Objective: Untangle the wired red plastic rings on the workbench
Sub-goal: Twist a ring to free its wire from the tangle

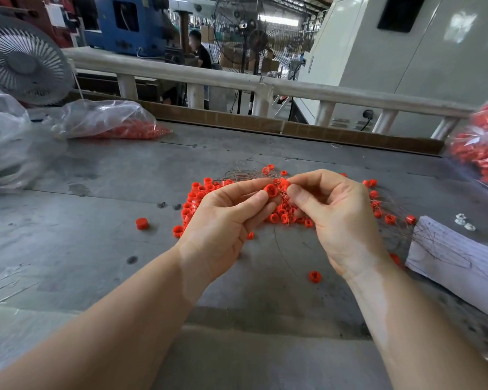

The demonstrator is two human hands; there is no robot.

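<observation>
- From my remote seat I see both bare hands raised over a grey, scuffed metal workbench [96,220], meeting above a tangled heap of small red plastic rings strung on thin wire [282,215] at the centre of view.
- The left hand [223,220] has its fingers curled, thumb and fingertips pinching one red ring [271,190] at the top of the heap.
- The right hand [335,215] is curled too, forefinger and thumb pinching near the same ring; whether it grips wire or another ring, I cannot tell.
- Loose red rings lie apart from the heap: one at nine o'clock [141,223], another at five o'clock [314,276].
- Clear plastic bags of red parts sit at ten o'clock [110,119] and three o'clock [482,153].
- A white sheet of paper [457,263] lies at four o'clock, thin wires trailing over it.
- A grey table fan [23,60] stands at ten o'clock.
</observation>
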